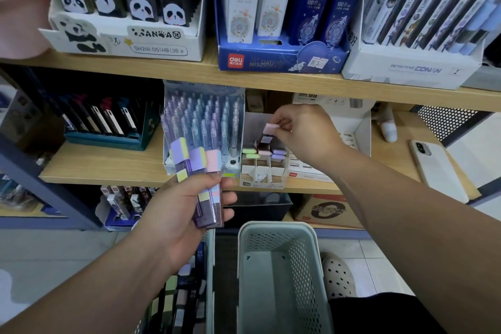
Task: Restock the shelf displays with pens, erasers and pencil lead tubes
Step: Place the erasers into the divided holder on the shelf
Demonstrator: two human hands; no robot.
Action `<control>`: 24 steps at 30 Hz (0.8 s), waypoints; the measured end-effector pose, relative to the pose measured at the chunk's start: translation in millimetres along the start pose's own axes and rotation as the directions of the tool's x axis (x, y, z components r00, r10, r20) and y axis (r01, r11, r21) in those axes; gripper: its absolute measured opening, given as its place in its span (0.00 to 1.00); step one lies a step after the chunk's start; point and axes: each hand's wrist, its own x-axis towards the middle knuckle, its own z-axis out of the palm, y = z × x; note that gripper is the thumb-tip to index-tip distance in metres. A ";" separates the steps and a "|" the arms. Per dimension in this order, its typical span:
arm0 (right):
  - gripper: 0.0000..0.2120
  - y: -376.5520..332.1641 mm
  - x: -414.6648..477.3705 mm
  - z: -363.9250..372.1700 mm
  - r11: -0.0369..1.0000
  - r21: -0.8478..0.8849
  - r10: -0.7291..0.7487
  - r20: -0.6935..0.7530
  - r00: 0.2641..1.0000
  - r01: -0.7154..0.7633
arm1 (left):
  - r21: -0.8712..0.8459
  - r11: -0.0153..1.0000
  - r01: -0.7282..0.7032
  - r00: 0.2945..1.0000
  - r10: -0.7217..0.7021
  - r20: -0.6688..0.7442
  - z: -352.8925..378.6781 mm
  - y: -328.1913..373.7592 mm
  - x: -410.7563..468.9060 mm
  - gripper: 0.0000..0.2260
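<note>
Pinching a pink-capped lead tube (272,128) between thumb and fingertips, the right hand (306,130) hovers at centre frame over the back of a white cardboard display box (261,175) that stands on the middle shelf (108,163). The tube's lower end reaches down among a few tubes already in the box (278,153), whose green, pink and lilac caps lie in the rear compartments; the front compartments show bare card. Just left of that box, touching it or nearly so, stands a pen display (200,127) packed with upright lilac and pale blue pens. Lower and left of centre, the left hand (187,209) grips a fan of lead tubes (199,168), fingers curled round their lower ends, with lilac, yellow and pink caps pointing up in front of the pen display. At the bottom centre sits a pale green perforated basket (279,266), and beside it at lower left a second basket (210,279) holds more tubes. A white phone (433,168) lies on the shelf at right. On the upper shelf stand a panda box (160,43), a blue deli box (271,58) and a Detective Conan box (406,69).
</note>
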 end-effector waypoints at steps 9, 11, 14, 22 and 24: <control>0.07 0.5 -4.7 4.7 0.996 -0.081 -0.008 0.189 0.982 0.024 | 0.029 0.999 0.023 0.999 -0.024 0.027 -0.6 1.1 -4.0 0.09; 0.08 -0.3 -5.6 2.0 0.997 -0.078 -0.008 0.177 0.984 0.022 | 0.045 0.999 0.016 0.999 -0.019 0.051 1.0 1.6 -5.8 0.09; 0.06 -12.0 -8.8 -8.8 0.994 0.095 0.043 0.111 0.993 -0.053 | 0.066 0.998 -0.002 0.997 -0.004 0.081 3.3 2.1 -8.0 0.09; 0.07 -55.2 -29.7 -21.3 0.798 0.564 -0.117 0.488 0.865 -0.210 | 0.119 0.992 -0.036 0.990 0.019 0.139 12.6 -0.8 -11.0 0.10; 0.03 -52.7 -28.1 -26.5 0.761 0.594 -0.087 0.494 0.865 -0.262 | 0.109 0.994 -0.028 0.990 0.012 0.141 13.5 -0.6 -11.0 0.11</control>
